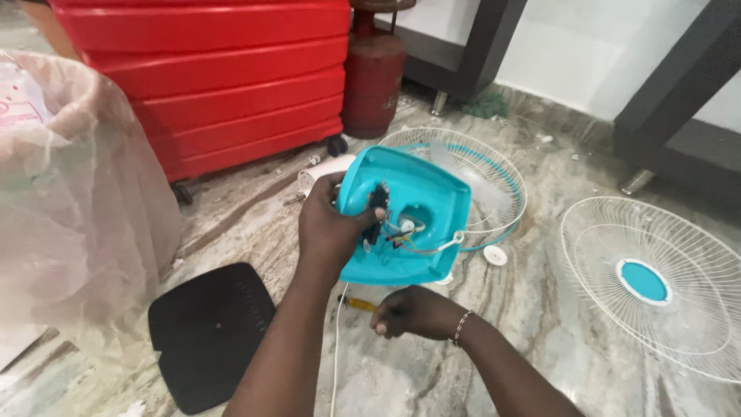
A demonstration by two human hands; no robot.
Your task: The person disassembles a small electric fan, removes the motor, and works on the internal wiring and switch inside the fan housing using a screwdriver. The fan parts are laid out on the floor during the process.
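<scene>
My left hand (330,225) grips the left edge of a turquoise fan base (424,202), held tilted with its hollow underside toward me. The thumb rests by a black switch block (377,202) with loose coloured wires (409,235) inside the base. My right hand (413,310), with a bead bracelet on its wrist, lies low over the marble floor below the base. Its fingers are curled around a yellow-handled screwdriver (357,303), whose end sticks out to the left.
A white fan guard (505,174) with a blade lies behind the base; a second guard with a turquoise centre (644,279) lies at right. A black plate (210,332), a white cable (336,355), a clear plastic bag (73,208), a red wheeled case (231,85) and a red gas cylinder (373,77) surround me.
</scene>
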